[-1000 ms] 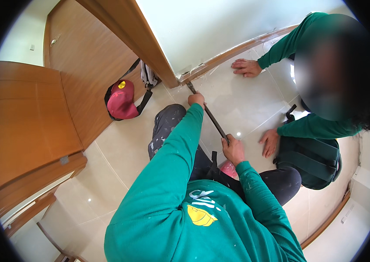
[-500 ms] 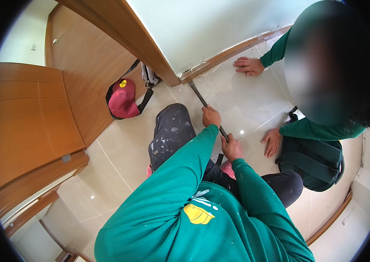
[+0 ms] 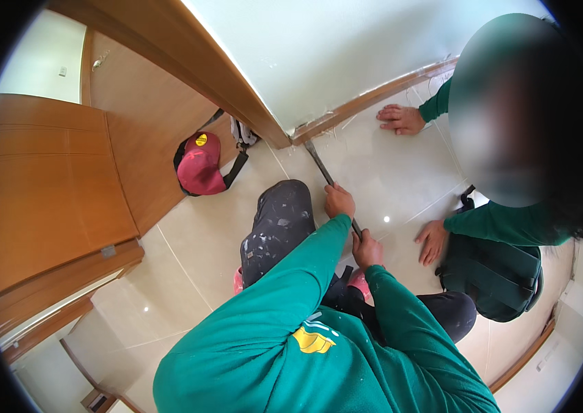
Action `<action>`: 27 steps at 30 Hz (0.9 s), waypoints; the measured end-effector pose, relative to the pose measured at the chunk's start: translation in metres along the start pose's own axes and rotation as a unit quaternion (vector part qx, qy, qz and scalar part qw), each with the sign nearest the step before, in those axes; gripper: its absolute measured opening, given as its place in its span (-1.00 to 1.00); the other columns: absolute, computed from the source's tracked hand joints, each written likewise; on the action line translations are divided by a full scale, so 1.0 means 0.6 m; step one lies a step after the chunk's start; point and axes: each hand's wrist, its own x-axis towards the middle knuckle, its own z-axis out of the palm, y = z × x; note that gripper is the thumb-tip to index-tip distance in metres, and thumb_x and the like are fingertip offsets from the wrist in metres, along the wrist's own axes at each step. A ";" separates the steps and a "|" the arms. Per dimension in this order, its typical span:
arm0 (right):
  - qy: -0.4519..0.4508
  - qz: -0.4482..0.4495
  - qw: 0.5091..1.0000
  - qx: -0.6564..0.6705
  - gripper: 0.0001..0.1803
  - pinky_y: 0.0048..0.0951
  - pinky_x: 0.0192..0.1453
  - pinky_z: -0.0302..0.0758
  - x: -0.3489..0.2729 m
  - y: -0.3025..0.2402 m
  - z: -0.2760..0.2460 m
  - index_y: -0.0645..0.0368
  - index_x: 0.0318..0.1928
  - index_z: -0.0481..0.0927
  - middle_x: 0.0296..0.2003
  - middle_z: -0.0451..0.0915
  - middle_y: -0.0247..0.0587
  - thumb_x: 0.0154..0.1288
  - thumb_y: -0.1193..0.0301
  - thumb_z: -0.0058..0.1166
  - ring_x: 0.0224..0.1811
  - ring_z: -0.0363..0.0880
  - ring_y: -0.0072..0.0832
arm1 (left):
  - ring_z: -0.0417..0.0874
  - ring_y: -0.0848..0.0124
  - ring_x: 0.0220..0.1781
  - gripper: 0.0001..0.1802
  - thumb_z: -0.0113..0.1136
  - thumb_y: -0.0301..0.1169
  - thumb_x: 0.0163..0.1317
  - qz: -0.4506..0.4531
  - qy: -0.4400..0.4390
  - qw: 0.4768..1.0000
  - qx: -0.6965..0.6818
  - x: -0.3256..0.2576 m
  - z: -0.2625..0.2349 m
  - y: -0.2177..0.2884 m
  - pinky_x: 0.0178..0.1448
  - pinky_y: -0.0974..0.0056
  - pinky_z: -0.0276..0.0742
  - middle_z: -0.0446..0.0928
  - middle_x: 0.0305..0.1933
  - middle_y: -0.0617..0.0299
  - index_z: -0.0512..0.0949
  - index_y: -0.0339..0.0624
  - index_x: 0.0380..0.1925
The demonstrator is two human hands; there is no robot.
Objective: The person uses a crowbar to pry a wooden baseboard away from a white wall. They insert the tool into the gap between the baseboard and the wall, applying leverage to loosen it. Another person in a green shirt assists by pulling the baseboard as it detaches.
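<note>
My left hand [image 3: 339, 200] is wrapped round the middle of a dark metal pry bar [image 3: 318, 162]. Lower down, my right hand [image 3: 368, 249] grips the same bar near its close end. The bar's flattened far tip meets the foot of the brown wooden baseboard [image 3: 350, 109], close to where it joins the door frame [image 3: 233, 76]. Whether the tip sits under or behind the board I cannot tell. Thin debris lies on the floor tiles by the tip.
At the right a co-worker in green leans in, one hand [image 3: 401, 119] flat on the floor beside the baseboard, the other [image 3: 432, 242] by a dark backpack [image 3: 491, 275]. A red cap [image 3: 200, 165] rests on a bag left of my knee. An orange-brown door [image 3: 44, 193] stands at the left.
The whole scene has shifted slightly down in the picture as my head moves. Both hands keep their grip on the pry bar, its tip still at the baseboard.
</note>
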 end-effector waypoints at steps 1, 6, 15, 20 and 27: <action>-0.009 0.007 1.000 -0.008 -0.61 0.28 -0.26 0.51 -0.001 0.000 -0.001 0.14 -0.20 0.43 -0.47 0.64 0.28 0.53 0.05 0.02 -0.38 0.63 0.32 | 0.73 -0.23 -0.16 -0.57 -0.25 -0.10 0.64 -0.010 -0.014 1.000 0.009 0.001 0.002 -0.004 0.00 -0.22 0.60 0.70 -0.26 -0.24 0.38 -0.30 -0.13; -0.049 0.032 0.998 -0.003 -0.56 0.26 -0.10 0.56 0.012 -0.001 -0.009 0.18 -0.19 0.57 -0.36 0.67 0.34 0.48 0.01 0.06 -0.23 0.66 0.32 | 0.74 -0.20 -0.12 -0.59 -0.24 -0.11 0.64 0.072 -0.012 0.995 -0.061 0.020 0.016 -0.026 0.00 -0.20 0.60 0.71 -0.20 -0.22 0.37 -0.28 -0.10; -0.104 0.105 0.989 -0.013 -0.49 0.20 0.00 0.60 0.047 -0.006 -0.003 0.22 -0.19 0.74 -0.30 0.70 0.31 0.42 -0.03 0.12 -0.17 0.69 0.28 | 0.74 -0.23 -0.12 -0.56 -0.27 -0.11 0.64 0.000 -0.023 1.000 0.015 0.005 0.005 -0.003 0.00 -0.22 0.62 0.70 -0.21 -0.26 0.34 -0.34 -0.01; -0.094 0.109 0.990 -0.011 -0.51 0.21 -0.03 0.59 0.040 -0.004 0.000 0.22 -0.23 0.72 -0.33 0.69 0.30 0.42 -0.01 0.12 -0.20 0.68 0.27 | 0.74 -0.23 -0.14 -0.57 -0.23 -0.10 0.63 -0.017 -0.038 0.999 0.025 0.002 -0.001 0.001 -0.02 -0.23 0.62 0.70 -0.21 -0.25 0.33 -0.32 -0.02; -0.085 0.083 0.993 -0.005 -0.66 0.19 -0.04 0.61 0.039 -0.001 -0.001 0.20 -0.23 0.71 -0.36 0.69 0.27 0.34 0.15 0.15 -0.24 0.69 0.24 | 0.73 -0.24 -0.15 -0.59 -0.20 -0.11 0.62 -0.012 -0.021 1.000 0.013 0.002 0.006 0.001 -0.02 -0.24 0.60 0.69 -0.23 -0.23 0.32 -0.32 -0.05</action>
